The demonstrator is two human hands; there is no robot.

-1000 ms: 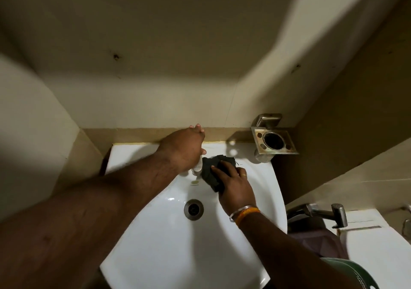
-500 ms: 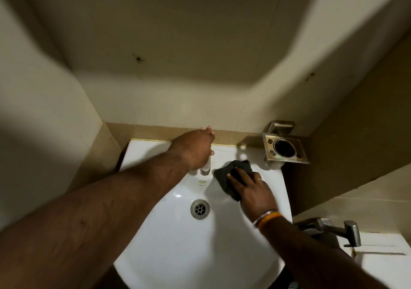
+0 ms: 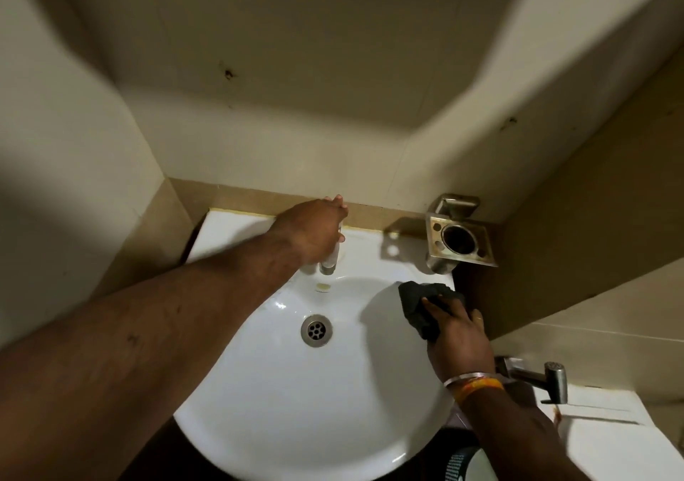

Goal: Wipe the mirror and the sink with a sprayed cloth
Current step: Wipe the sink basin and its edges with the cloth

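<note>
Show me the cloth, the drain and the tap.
cloth (image 3: 418,308), head view, on its bare left part beside the fingers
drain (image 3: 316,330), head view, on the metal grate
tap (image 3: 329,262), head view, on the spout below the left hand

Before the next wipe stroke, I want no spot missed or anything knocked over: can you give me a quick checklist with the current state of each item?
1. Cloth under the right hand, pressed on the sink rim: ok.
2. Left hand on the tap: ok; whether its fingers grip it, cannot tell.
3. Water running from the tap: none visible, ok.
4. Drain unblocked: ok.
5. Metal holder close behind the cloth, risk of bumping: not ok.
6. Cloth still damp with spray: cannot tell.
</note>
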